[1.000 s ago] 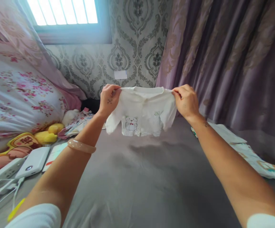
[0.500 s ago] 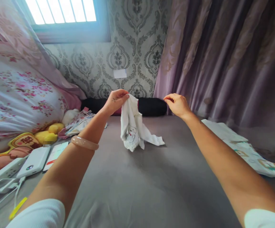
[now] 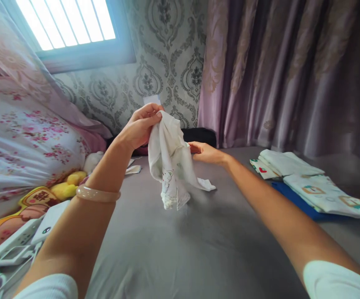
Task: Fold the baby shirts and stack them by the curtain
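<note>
Two bare arms reached forward in the head camera's view, over a grey bed sheet (image 3: 198, 249). The left hand (image 3: 139, 126), with a pale bangle (image 3: 97, 193) on its wrist, was raised above the bed, its fingers and thumb pinched shut on the top edge of a small white baby shirt (image 3: 170, 166). The shirt hung bunched and twisted from that grip, a little bear print facing the camera, and one loose end trailed down onto the sheet. The right hand (image 3: 205, 152) lay lower, just behind the hanging cloth, palm turned partly up; its fingertips met the fabric and were hidden by it, so whether they gripped could not be told. A stack of folded clothes (image 3: 307, 182) sat on a blue cloth (image 3: 295, 199) well off to the right. A floral quilt (image 3: 20, 141), a yellow plush toy (image 3: 63, 187) and a white power bank (image 3: 50, 220) lay at the left edge. A purple curtain (image 3: 276, 74) hung behind, beside a bright window (image 3: 67, 25).
</note>
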`<action>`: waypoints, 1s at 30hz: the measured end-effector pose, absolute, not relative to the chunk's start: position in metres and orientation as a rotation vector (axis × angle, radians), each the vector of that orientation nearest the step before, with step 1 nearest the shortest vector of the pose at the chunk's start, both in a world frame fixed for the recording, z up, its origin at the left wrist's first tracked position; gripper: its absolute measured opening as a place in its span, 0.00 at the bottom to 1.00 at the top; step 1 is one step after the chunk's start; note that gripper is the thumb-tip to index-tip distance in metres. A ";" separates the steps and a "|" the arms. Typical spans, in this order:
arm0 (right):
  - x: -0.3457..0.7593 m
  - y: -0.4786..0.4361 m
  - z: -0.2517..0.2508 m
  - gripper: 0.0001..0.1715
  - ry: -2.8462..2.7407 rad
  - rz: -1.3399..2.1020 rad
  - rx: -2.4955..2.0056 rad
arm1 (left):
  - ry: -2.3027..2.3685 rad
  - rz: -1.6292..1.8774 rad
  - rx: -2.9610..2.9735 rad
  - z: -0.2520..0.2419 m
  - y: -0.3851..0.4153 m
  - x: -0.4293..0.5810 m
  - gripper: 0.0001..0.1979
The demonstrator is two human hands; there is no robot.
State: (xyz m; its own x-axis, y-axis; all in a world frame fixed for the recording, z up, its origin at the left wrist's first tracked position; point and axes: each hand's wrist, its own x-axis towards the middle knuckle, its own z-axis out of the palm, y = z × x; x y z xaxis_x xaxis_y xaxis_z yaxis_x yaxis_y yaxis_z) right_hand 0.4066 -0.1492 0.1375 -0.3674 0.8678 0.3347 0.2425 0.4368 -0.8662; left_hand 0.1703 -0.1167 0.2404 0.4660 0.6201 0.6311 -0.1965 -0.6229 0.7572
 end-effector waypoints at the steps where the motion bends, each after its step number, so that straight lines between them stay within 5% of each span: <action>1: 0.406 -0.151 0.137 0.30 -1.843 0.994 -0.932 | 0.348 1.254 1.897 0.243 -0.118 0.171 0.07; 10: 0.403 -0.173 0.143 0.37 -1.779 1.329 -0.832 | 0.303 1.260 1.938 0.262 -0.133 0.177 0.04; 21: 0.410 -0.179 0.158 0.23 -1.741 1.604 -0.731 | -0.046 1.076 1.948 0.303 -0.134 0.172 0.08; 30: 0.444 -0.207 0.169 0.24 -1.721 1.421 -0.859 | 0.140 1.156 1.922 0.298 -0.119 0.153 0.06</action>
State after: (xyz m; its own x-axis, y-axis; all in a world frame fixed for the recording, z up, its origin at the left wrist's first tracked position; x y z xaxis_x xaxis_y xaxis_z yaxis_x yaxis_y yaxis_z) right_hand 0.4443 -0.2069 0.1692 -0.5084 0.8526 0.1210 0.0428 0.1653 -0.9853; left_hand 0.1529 -0.1195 0.2985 0.5631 0.4882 0.6668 -0.3144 -0.6196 0.7192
